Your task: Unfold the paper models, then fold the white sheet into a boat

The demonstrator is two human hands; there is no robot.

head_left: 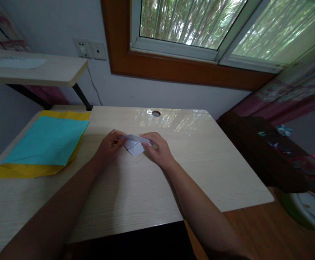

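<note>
A small piece of folded white paper (135,146) is held between both hands over the middle of the desk. It has several creases and a pointed corner facing me. My left hand (111,144) pinches its left edge between thumb and fingers. On the opposite edge, my right hand (158,148) grips it with the thumb on top and the fingers behind. Parts of the paper's sides are hidden by the fingers.
Blue paper (49,141) lies on a larger yellow sheet (27,171) at the left of the desk (214,169). A raised shelf (59,70) stands at the back left. A round cable hole (156,113) sits near the back edge. Dark furniture (263,155) is at the right.
</note>
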